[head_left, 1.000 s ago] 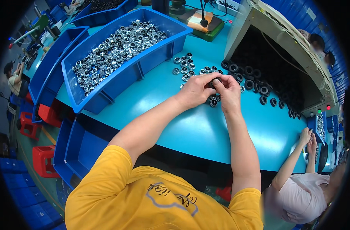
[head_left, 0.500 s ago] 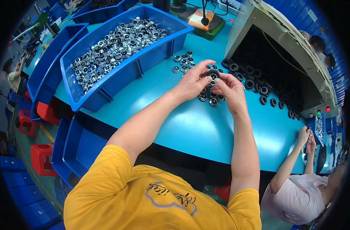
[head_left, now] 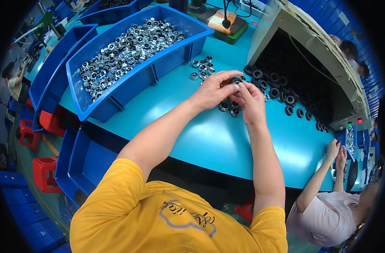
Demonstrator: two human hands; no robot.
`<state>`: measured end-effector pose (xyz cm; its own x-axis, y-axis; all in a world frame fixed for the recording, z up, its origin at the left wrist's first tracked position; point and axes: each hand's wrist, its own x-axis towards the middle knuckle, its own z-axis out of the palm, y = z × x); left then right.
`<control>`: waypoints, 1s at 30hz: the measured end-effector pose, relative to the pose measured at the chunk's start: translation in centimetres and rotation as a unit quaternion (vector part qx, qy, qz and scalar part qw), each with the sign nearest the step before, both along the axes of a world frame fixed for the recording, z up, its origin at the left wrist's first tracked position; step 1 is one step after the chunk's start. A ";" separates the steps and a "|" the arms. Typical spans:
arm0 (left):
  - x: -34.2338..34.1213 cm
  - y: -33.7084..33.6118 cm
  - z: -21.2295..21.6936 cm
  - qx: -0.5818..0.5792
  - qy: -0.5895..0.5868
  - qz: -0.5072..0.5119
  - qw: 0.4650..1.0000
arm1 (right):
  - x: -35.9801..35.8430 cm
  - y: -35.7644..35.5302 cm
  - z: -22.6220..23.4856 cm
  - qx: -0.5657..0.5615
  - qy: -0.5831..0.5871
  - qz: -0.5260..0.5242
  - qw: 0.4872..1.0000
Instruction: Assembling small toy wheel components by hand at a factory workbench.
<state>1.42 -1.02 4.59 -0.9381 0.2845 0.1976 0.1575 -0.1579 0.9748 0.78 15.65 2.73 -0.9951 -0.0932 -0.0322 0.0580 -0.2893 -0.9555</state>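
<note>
Both the left hand point(head_left: 211, 90) and right hand point(head_left: 251, 101) pinch one small dark ring point(head_left: 236, 80) above the surface point(head_left: 209, 139); a slip (fingertip grip only) could drop it among the loose rings point(head_left: 228, 109) below.

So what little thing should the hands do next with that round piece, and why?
Probably press the two parts together. Both hands, left hand and right hand, meet around one small dark ring held above the table, fingers pinching its top. More finished-looking pieces lie just beneath.
</note>
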 end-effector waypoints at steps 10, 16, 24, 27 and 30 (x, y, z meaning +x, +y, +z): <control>-0.6 -0.4 -1.3 -0.182 0.180 0.019 0.966 | -0.2 0.5 0.3 0.012 -0.033 0.033 0.999; 0.1 0.0 -1.8 -0.302 0.334 0.130 0.884 | 0.5 -0.8 0.3 0.063 0.022 -0.016 0.998; -0.7 -1.0 -0.7 -0.028 0.031 -0.028 0.999 | -0.3 0.9 0.6 -0.084 -0.061 0.085 0.991; -1.0 -1.1 -0.9 -0.026 0.033 -0.045 0.998 | -0.5 1.3 0.2 -0.078 -0.068 0.084 0.991; -0.8 -1.1 -0.7 -0.017 0.024 -0.056 0.998 | -0.8 1.7 -0.4 -0.067 -0.048 0.087 0.993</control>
<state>0.59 -2.15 3.90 -0.8900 0.3939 0.2296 0.1870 -0.1440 0.9718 -0.03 17.32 2.36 -0.9563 -0.2740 -0.1024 0.2082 -0.3918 -0.8962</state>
